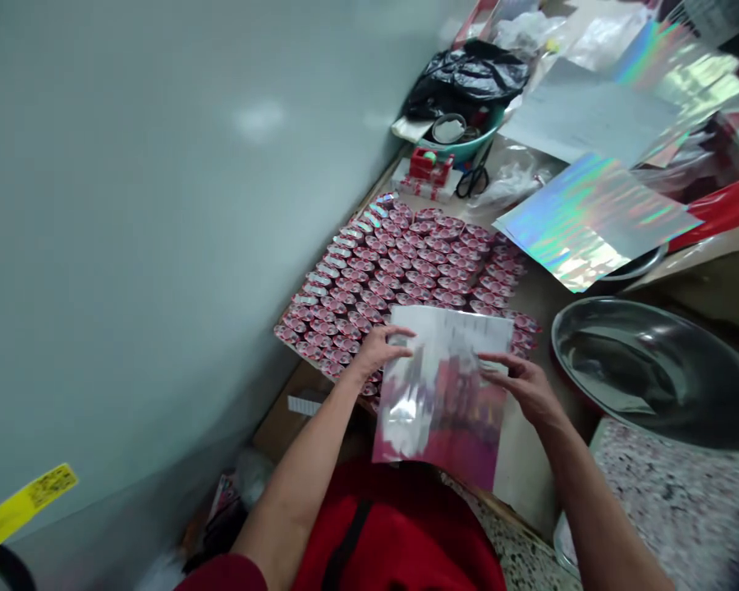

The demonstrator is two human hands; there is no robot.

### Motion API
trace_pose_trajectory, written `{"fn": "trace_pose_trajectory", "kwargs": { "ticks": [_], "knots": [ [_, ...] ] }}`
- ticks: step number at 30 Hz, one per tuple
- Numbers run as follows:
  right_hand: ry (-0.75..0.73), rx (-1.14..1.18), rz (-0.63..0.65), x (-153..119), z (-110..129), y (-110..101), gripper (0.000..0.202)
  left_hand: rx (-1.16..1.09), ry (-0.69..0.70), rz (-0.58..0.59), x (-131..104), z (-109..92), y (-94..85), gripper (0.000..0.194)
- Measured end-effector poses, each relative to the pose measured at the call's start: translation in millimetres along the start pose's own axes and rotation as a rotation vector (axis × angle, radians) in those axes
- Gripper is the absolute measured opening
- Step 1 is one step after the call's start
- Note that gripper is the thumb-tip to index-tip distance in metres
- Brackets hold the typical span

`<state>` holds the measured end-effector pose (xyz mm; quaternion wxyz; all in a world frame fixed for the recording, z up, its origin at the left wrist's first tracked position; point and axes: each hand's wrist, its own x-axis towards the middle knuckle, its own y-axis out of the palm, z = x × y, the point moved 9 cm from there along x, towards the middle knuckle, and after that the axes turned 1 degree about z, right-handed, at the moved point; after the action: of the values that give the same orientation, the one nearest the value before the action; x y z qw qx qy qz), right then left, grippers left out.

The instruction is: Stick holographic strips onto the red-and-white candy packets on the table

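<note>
A glossy, mirror-like sheet (447, 394) with silver and magenta reflections lies between my hands, its lower end overhanging the table edge. My left hand (382, 349) grips its left side, thumb and forefinger showing over the surface. On the opposite side, my right hand (523, 384) holds the right edge with its fingertips over the sheet; its other fingers are partly hidden. Beyond and under the sheet's far end stand closely packed rows of small pink-and-red patterned pieces (400, 267). Some at the left edge of the rows carry shiny silver strips (329, 269).
A large metal basin (653, 324) stands at the right. Iridescent sheets (591, 217) lie above it. Farther back are scissors (473, 179), a red tape dispenser (429, 167) and a teal bowl (468, 149) under a black plastic bag (468, 74). A pale wall (160, 205) borders the left.
</note>
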<state>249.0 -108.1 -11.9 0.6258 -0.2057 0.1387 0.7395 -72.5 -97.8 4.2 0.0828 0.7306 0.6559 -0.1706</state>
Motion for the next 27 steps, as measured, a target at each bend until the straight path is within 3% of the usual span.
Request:
{"fn": "trace_pose_trajectory", "kwargs": {
  "ticks": [5,12,16,19,21,23,27],
  "knots": [
    [0.022,0.214,-0.058,-30.6,4.4,8.8,0.079,-0.186,-0.193,-0.018,-34.0,6.5,-16.9,0.048],
    [-0.027,0.138,-0.038,-37.3,36.3,37.1,0.076,0.083,-0.125,-0.120,-60.6,-22.9,-38.9,0.062],
    [-0.122,-0.017,-0.045,-39.0,48.8,36.2,0.060,0.174,-0.021,-0.244,-69.4,-36.6,-47.7,0.033],
    [-0.173,-0.246,-0.047,-48.8,54.1,31.8,0.043,0.401,0.130,-0.326,-80.0,-63.0,-49.9,0.013],
    [-0.227,-0.514,-0.108,-59.0,65.6,27.3,0.030,0.606,0.205,-0.399,-87.8,-85.3,-47.4,0.009],
    [-0.346,-0.761,-0.138,-70.0,87.6,36.9,0.024,0.740,0.272,-0.439,-92.4,-107.5,-37.3,0.009],
    [-0.559,-0.896,0.119,-78.4,126.8,109.2,0.034,0.746,0.361,-0.206,-82.7,-131.1,5.3,0.006]
  ]
}}
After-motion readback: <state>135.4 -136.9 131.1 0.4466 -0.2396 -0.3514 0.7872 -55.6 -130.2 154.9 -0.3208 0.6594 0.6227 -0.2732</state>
